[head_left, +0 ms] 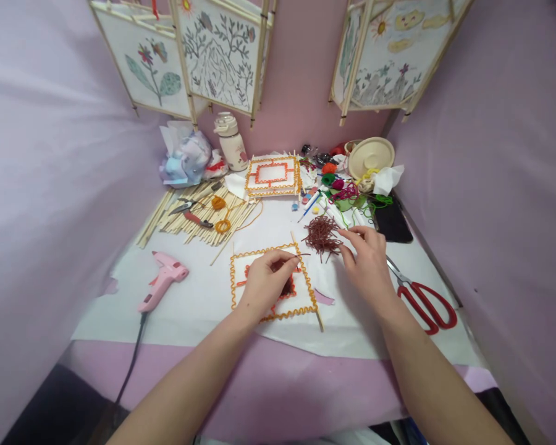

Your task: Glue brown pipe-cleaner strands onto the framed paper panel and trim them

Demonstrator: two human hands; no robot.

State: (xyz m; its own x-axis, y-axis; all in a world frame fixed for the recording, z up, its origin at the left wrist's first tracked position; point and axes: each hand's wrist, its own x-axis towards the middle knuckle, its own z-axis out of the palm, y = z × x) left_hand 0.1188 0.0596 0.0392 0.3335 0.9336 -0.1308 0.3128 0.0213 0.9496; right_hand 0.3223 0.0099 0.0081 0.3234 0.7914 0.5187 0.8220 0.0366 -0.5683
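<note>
Here the left hand bears down on a square wooden-stick frame edged in wavy orange braid, pinning it steady, its grip on anything hidden from view, while the unclenched right hand touches a tangled maroon yarn heap placed within easy reach at the frame's one o'clock.

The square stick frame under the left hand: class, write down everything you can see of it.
The square stick frame is built of thin pale wooden sticks, its edges lined with wavy orange trim; one stick overshoots at the lower right corner. Inside, a white backing carries orange-red lines and dark red strands, partly hidden by the left hand, which rests on it. The frame lies flat, slightly skewed, on a white sheet.
</note>
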